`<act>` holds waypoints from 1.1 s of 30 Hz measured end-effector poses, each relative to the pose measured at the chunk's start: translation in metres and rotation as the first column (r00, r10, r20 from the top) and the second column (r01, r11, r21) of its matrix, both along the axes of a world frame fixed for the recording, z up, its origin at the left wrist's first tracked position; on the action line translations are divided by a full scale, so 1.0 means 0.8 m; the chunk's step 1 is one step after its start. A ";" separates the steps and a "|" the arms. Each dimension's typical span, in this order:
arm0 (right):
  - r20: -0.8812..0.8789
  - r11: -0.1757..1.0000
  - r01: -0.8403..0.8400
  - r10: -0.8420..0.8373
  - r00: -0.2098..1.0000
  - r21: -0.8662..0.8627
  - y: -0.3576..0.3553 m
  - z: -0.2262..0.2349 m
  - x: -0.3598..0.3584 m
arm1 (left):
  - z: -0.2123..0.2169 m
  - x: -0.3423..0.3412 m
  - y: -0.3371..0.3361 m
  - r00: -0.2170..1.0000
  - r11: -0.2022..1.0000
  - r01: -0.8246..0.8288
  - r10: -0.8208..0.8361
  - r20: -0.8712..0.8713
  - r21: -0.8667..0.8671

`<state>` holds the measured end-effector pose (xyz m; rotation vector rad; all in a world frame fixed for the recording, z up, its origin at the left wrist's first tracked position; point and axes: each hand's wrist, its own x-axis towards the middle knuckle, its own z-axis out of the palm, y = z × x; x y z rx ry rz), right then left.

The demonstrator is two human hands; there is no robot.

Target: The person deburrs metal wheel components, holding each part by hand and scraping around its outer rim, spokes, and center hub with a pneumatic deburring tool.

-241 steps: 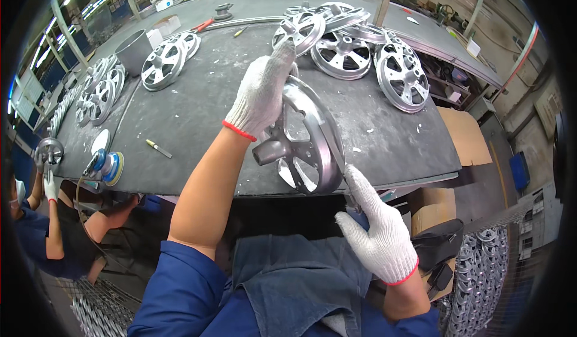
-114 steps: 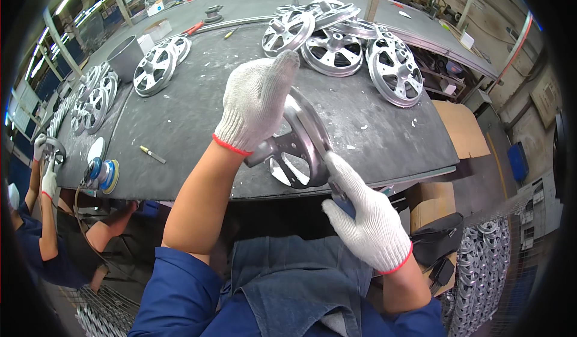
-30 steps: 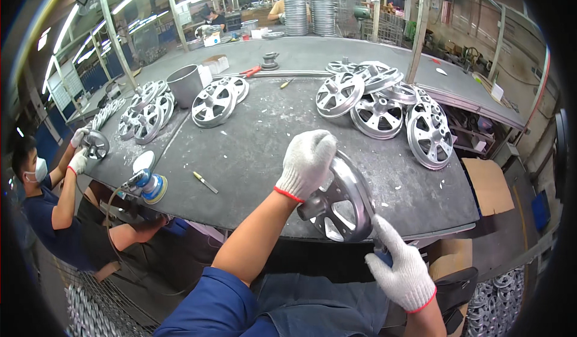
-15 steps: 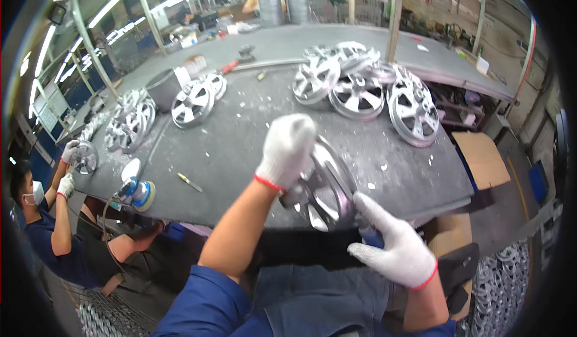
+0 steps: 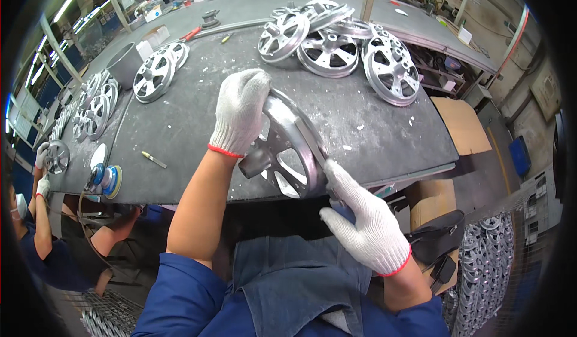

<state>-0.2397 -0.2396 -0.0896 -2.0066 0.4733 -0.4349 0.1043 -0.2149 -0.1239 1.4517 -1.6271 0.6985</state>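
A silvery spoked metal wheel (image 5: pixel 287 156) stands tilted on its edge near the front of the dark table. My left hand (image 5: pixel 241 105), in a white knitted glove with red cuff, is closed around its upper rim. At the rim's lower right is my right hand (image 5: pixel 363 217), gloved alike, its index finger stretched along a flat grey blade (image 5: pixel 310 140) that lies against the rim. Between its thumb and fingers shows part of a blue handle (image 5: pixel 342 210); the exact kind of tool is hard to make out.
More wheels are heaped at the far right (image 5: pixel 327 54) and far left (image 5: pixel 155 75). A blue disc sander (image 5: pixel 108 179) and a yellowish marker-like stick (image 5: pixel 154 159) lie left. A co-worker's gloved hands (image 5: pixel 42 171) hold a wheel there. Cardboard (image 5: pixel 460 123) juts out at right.
The view has tilted down and shifted right, so the table and its things appear higher and further left. Both my hands stay on the wheel, with the blade against its rim.
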 end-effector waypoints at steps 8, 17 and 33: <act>0.088 0.964 -0.178 0.163 0.983 0.196 -0.017 -0.012 -0.010 | -0.046 0.080 -0.009 0.882 0.996 -0.088 0.094 -0.461 0.034; 0.031 0.495 0.251 -0.493 0.869 0.832 -0.007 -0.116 -0.046 | -0.043 0.090 -0.016 0.006 0.945 -0.014 -0.328 -0.945 -0.328; -0.061 0.772 0.417 -0.445 0.893 0.480 0.027 -0.183 -0.089 | 0.075 -0.006 -0.014 0.726 0.692 0.173 0.391 -0.566 0.700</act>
